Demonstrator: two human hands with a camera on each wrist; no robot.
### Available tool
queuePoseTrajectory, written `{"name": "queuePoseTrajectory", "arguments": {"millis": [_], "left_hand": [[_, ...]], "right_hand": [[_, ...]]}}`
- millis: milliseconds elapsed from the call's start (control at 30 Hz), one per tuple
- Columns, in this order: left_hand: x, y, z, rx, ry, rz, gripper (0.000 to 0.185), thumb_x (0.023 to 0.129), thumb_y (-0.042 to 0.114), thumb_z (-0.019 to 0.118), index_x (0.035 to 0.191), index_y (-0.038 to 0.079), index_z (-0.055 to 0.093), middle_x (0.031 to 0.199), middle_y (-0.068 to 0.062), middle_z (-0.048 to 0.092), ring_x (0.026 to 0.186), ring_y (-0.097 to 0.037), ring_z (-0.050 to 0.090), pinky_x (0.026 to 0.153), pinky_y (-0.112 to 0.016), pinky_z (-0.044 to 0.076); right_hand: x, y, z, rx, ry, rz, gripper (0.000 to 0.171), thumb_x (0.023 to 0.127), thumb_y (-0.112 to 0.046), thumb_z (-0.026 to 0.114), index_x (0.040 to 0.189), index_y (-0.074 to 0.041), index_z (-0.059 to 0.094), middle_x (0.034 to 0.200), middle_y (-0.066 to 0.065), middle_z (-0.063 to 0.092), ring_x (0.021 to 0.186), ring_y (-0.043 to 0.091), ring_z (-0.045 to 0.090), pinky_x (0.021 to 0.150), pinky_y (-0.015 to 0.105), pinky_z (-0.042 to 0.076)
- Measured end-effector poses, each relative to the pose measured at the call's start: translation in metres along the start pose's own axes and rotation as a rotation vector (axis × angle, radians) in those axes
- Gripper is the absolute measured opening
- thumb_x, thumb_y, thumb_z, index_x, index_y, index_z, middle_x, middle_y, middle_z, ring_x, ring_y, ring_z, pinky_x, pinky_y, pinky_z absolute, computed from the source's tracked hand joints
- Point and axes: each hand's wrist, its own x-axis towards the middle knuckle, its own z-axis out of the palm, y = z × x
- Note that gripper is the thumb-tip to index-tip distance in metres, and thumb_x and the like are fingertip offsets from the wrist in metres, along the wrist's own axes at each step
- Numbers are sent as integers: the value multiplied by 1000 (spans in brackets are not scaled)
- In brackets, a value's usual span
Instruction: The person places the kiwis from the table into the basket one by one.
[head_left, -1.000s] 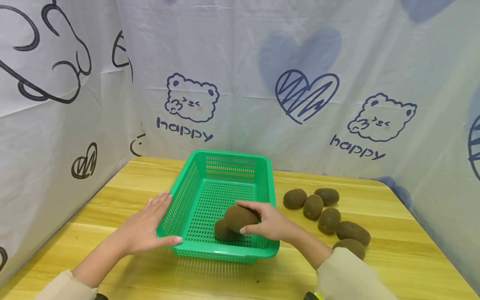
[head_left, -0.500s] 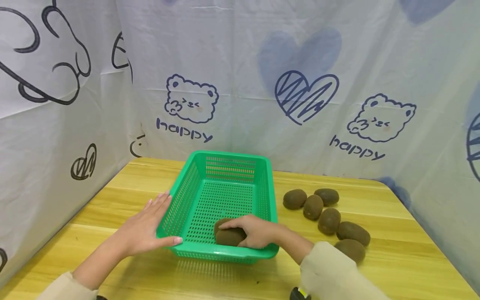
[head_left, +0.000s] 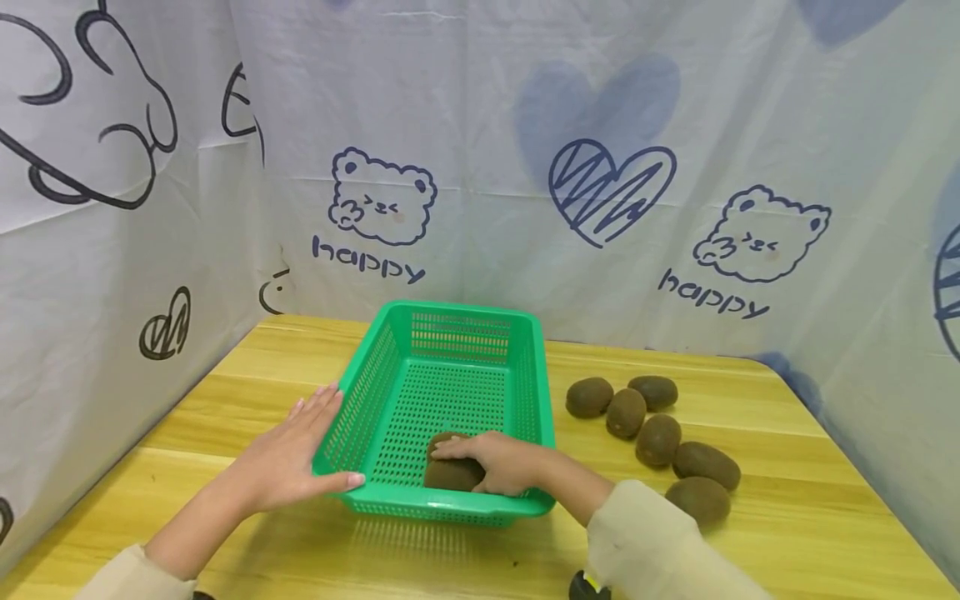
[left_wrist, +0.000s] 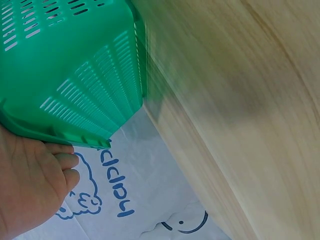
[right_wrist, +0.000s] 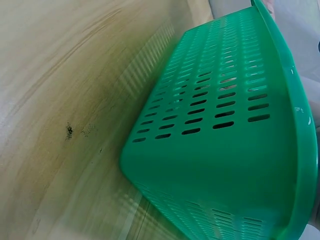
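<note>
Head view shows the right hand (head_left: 504,463) curled round a kiwi (head_left: 450,473) on the basket (head_left: 442,329) floor, near the bench's front edge; the left hand (head_left: 288,454), fingers straight, braces the rim. Best to release gently, beside the other fruit.

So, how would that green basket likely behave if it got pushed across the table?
The green basket looks like thin perforated plastic, so probably light and apt to slide on the smooth wooden table. That may be why the left hand rests against its side. Its low, wide shape makes tipping unlikely.
</note>
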Motion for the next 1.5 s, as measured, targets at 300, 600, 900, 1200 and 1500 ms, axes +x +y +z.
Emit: {"name": "queuePoseTrajectory", "arguments": {"millis": [300, 600, 900, 1200, 1500], "left_hand": [[0, 0, 1, -9, 0, 2, 101, 80, 62, 56, 146, -3, 17, 155, -19, 11, 142, -38, 13, 118, -43, 12], [0, 0, 0, -25, -12, -12, 102, 80, 62, 56, 147, -3, 16, 155, -20, 10, 143, -38, 10, 118, -44, 9], [0, 1, -1, -6, -5, -4, 102, 79, 62, 56, 146, -4, 17, 154, -21, 12, 142, -39, 13, 115, -51, 17], [1, 3, -2, -16, -6, -1, 102, 79, 61, 57, 146, -4, 17, 154, -21, 12, 141, -40, 14, 115, -51, 18], [0, 3, -2, -13, -9, 0, 102, 79, 61, 57, 146, -4, 16, 154, -21, 11, 141, -40, 14, 114, -52, 18]], "right_hand": [[-2, -1, -2, -8, -47, 38, 62, 88, -9, 62, 143, -7, 35, 152, 12, 29, 139, 28, 30, 111, 38, 35], [-13, 3, -5, 78, 67, -30, 50, 91, -12, 57, 137, 1, 43, 144, 17, 40, 135, 29, 37, 107, 39, 40], [-24, 17, -2, 100, 415, -140, 35, 90, -12, 59, 123, 2, 57, 124, 17, 60, 117, 32, 55, 96, 43, 49], [-47, 20, -5, 98, 600, -59, 33, 88, -10, 61, 120, -1, 60, 121, 16, 62, 115, 32, 56, 95, 44, 49], [-71, 37, -1, 80, 738, -116, 40, 83, -9, 67, 121, 1, 59, 120, 16, 63, 113, 31, 58, 91, 42, 52]]}}
